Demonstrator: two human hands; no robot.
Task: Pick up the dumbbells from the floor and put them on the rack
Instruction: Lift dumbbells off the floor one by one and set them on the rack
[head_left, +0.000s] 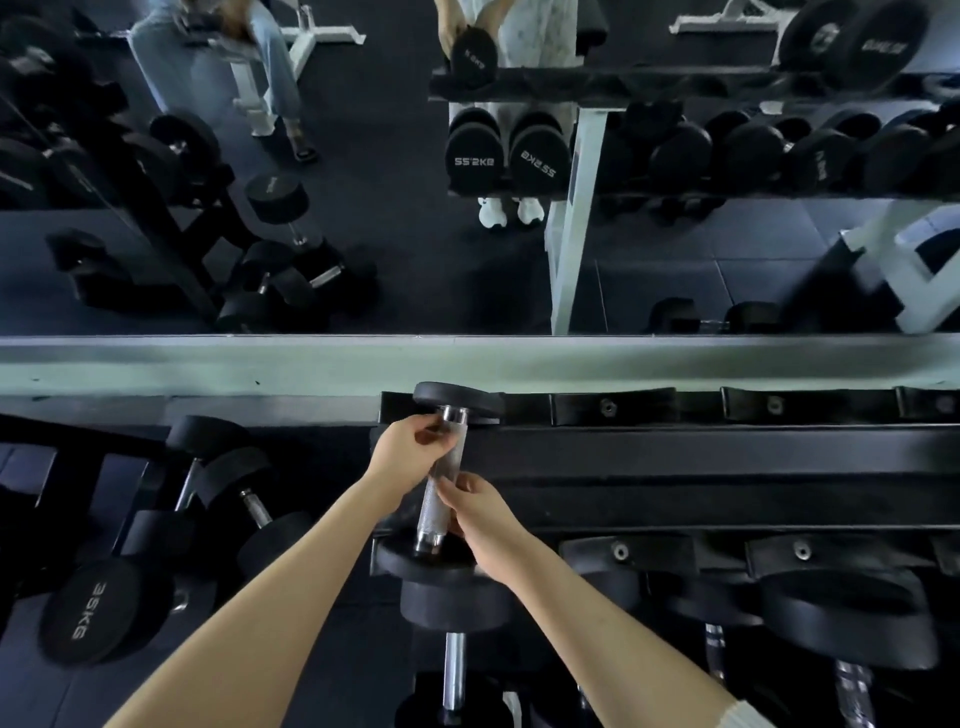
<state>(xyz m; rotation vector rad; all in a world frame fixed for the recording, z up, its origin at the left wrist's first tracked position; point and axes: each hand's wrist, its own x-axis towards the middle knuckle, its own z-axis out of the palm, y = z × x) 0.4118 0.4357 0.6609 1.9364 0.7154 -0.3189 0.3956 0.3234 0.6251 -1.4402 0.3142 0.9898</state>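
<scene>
A black dumbbell (440, 470) with a silver knurled handle lies across the top tier of the black rack (727, 462), at the rack's left end. Its far head rests by the rear rail and its near head on the front rail. My left hand (408, 451) pinches the handle's far end near the chrome collar. My right hand (480, 512) holds the handle's near part from the right side. Both hands touch the dumbbell together.
A second dumbbell (454, 613) sits on the lower tier just below. Larger dumbbells, one marked 35KG (96, 605), rest on another rack at the left. More dumbbells (841, 623) fill the lower tier at right. A mirror (389, 218) faces me above a pale ledge.
</scene>
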